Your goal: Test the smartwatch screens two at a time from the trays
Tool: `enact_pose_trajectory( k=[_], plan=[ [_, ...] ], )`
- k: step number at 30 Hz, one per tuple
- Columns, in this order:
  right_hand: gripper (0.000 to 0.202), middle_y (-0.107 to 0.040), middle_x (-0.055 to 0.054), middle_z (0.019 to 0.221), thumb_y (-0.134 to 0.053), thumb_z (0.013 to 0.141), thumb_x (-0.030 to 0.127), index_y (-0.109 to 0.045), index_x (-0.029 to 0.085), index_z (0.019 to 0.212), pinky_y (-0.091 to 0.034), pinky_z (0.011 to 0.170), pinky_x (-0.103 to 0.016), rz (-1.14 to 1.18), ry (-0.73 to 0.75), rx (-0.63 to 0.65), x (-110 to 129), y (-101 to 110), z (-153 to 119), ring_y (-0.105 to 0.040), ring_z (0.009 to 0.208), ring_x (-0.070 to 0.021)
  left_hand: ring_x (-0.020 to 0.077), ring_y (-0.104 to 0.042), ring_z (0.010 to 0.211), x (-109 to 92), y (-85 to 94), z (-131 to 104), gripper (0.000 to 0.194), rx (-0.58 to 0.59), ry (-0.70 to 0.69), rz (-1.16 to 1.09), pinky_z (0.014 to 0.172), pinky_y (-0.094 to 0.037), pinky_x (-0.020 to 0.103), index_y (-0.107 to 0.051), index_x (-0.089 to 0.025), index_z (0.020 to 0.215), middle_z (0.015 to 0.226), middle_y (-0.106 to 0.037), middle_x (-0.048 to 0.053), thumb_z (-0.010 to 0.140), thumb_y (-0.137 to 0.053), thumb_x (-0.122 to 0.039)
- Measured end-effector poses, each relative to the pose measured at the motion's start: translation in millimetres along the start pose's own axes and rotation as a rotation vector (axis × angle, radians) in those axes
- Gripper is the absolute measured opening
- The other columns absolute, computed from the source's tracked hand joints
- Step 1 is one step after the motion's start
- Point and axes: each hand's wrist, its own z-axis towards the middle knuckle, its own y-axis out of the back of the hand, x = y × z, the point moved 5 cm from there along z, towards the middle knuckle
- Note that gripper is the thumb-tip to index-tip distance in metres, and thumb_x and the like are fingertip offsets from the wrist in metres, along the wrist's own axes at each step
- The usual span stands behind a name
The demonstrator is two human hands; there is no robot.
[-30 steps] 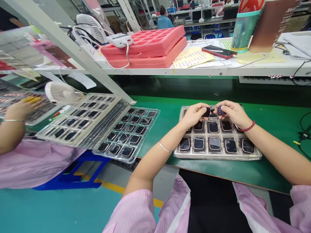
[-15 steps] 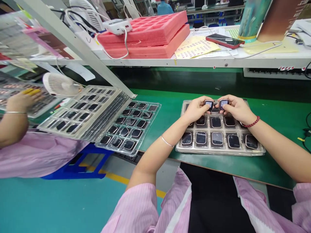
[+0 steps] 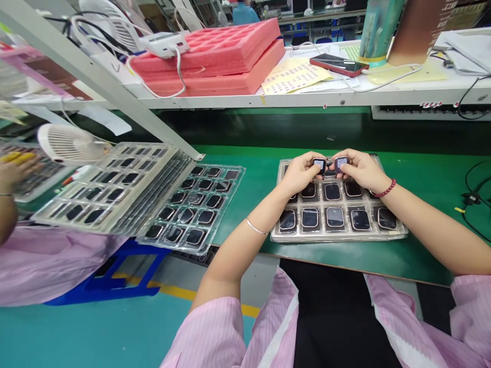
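Between thumb and fingers, my left hand (image 3: 305,170) grips a small dark watch case (image 3: 318,164) whose face carries a code-like pattern. My right hand (image 3: 362,171) pinches a similar watch case (image 3: 341,163) close beside it, the two a small gap apart. Both are held over the far row of a clear plastic tray (image 3: 341,237). Square dark-screened watch cases, such as this one (image 3: 335,217), sit in the tray's pockets. My hands cover part of the far pockets.
Left of my arm lies another tray of watch cases (image 3: 205,217), beside a leaning stack of trays (image 3: 115,191). A white fan (image 3: 69,144) stands behind. Red foam trays (image 3: 215,56) and a phone (image 3: 339,65) rest on the shelf. A co-worker's hand (image 3: 19,166) is at far left.
The view has shifted, so most things sit further left. My hands keep the same two watch cases in nearly the same pose. The co-worker's hand has moved left in the picture.
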Motion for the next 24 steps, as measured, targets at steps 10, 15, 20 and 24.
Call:
enact_pose_trajectory(
  k=[10,15,20,24],
  plan=[
    [0.023,-0.075,-0.006,0.093,-0.073,0.081,0.028,-0.067,0.02,0.102,-0.056,0.058,-0.028,-0.036,0.021,0.024,1.3,-1.2,-0.8,-0.068,0.066,-0.0158,0.0096,-0.065,0.073,0.2,-0.6,0.5,0.02,-0.007,-0.01,-0.001,0.065,-0.055,0.019,-0.064,-0.013,0.105,0.094,-0.071,0.005,0.086,-0.058,-0.014],
    [0.026,-0.076,-0.007,0.095,-0.075,0.08,0.03,-0.068,0.02,0.103,-0.058,0.061,-0.029,-0.037,0.027,0.046,4.1,-3.9,-2.2,-0.069,0.068,-0.0169,0.0108,-0.066,0.075,0.7,-0.7,0.8,0.022,0.004,-0.009,0.01,0.068,-0.056,0.022,-0.064,-0.013,0.106,0.095,-0.071,0.005,0.085,-0.059,-0.016],
    [0.033,-0.075,-0.008,0.09,-0.067,0.088,0.051,-0.066,0.02,0.099,-0.052,0.053,-0.027,-0.013,0.031,0.015,0.8,-1.9,-1.8,-0.066,0.061,-0.0154,0.0109,-0.065,0.069,5.1,1.3,3.2,0.022,-0.002,-0.031,0.019,0.059,-0.051,0.021,-0.063,-0.013,0.105,0.098,-0.069,0.007,0.089,-0.057,-0.026],
    [0.032,-0.074,-0.005,0.093,-0.073,0.079,0.027,-0.062,0.021,0.108,-0.057,0.066,-0.031,-0.07,0.123,0.043,0.9,-3.5,-0.8,-0.068,0.07,-0.017,0.012,-0.067,0.081,10.1,3.3,7.0,0.038,-0.015,-0.122,0.016,0.071,-0.052,0.022,-0.058,-0.016,0.114,0.105,-0.068,0.005,0.077,-0.056,-0.006]
  ],
)
